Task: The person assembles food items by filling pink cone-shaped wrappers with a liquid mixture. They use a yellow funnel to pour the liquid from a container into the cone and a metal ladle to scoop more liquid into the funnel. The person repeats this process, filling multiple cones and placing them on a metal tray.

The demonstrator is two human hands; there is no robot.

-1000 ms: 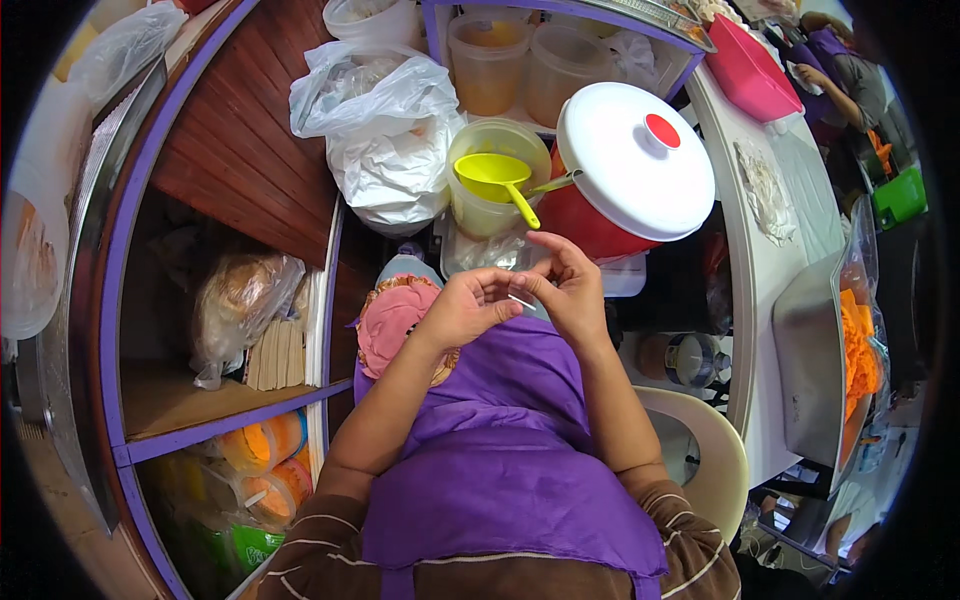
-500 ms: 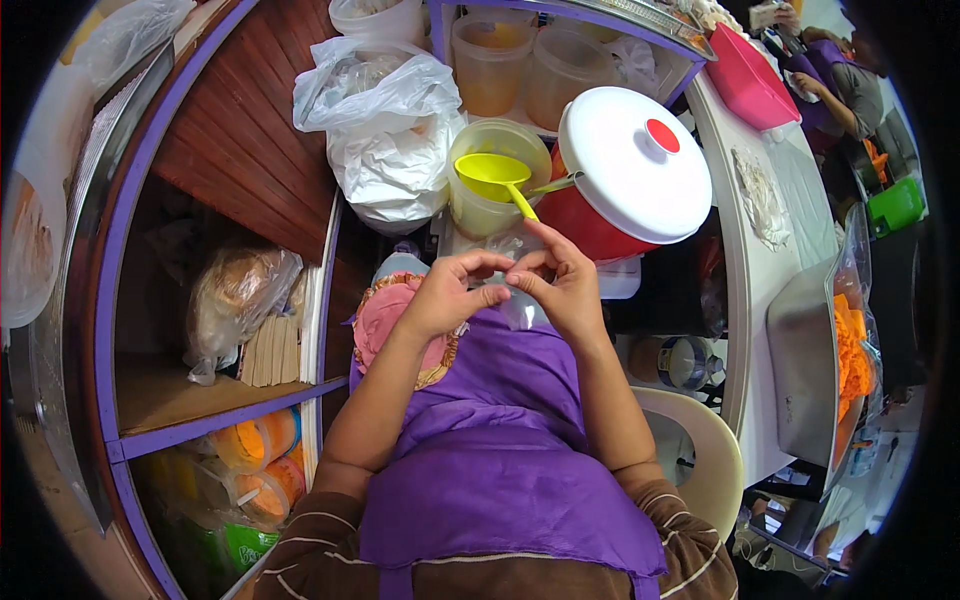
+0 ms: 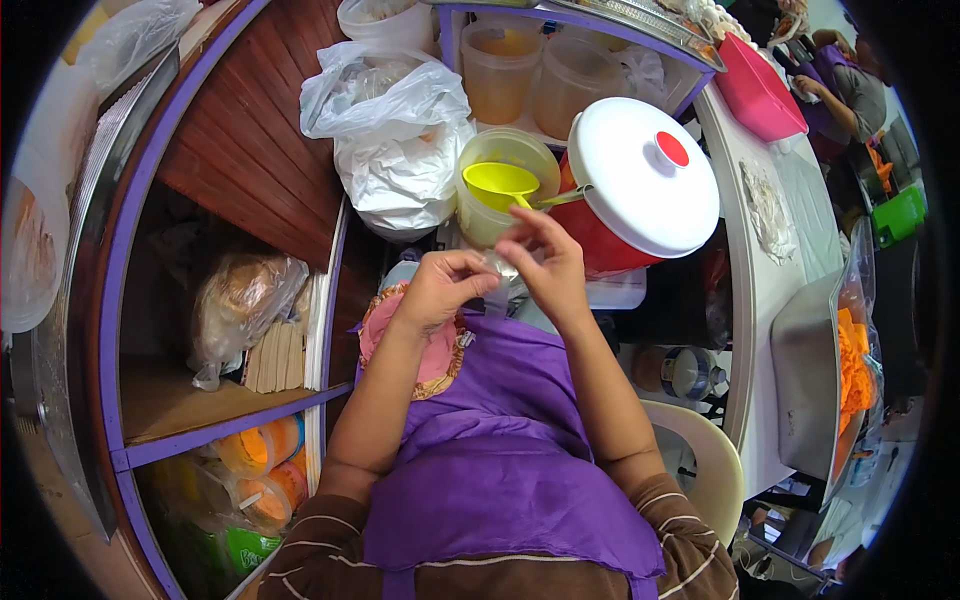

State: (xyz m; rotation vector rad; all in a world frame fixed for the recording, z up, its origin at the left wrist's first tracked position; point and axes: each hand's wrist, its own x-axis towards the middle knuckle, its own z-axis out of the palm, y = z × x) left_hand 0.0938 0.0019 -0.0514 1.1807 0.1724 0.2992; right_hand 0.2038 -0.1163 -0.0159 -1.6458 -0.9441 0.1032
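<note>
In front of my purple apron (image 3: 500, 490), my left hand (image 3: 440, 288) pinches the top of a small clear plastic bag (image 3: 515, 287) between thumb and fingertips. The bag hangs below, partly hidden by my hands; what is in it I cannot make out. My right hand (image 3: 552, 265) is just beside it, its thumb and fingers apart and a little blurred. Just beyond my hands, a yellow-green ladle (image 3: 500, 182) rests in a translucent tub (image 3: 483, 222). To the right stands a red drink jug with a white lid (image 3: 640, 180).
A white plastic bag (image 3: 395, 170) bulges left of the tub. Behind it, translucent containers (image 3: 495, 75) stand on a purple-framed shelf. At right, a white counter (image 3: 735, 200) carries a pink basin (image 3: 757, 90) and a metal tray (image 3: 808, 370). Another person (image 3: 845, 95) is at the far right.
My right hand's fingertips have parted from my left hand's and spread. The left hand keeps its pinch on the bag. The view has shifted slightly.
</note>
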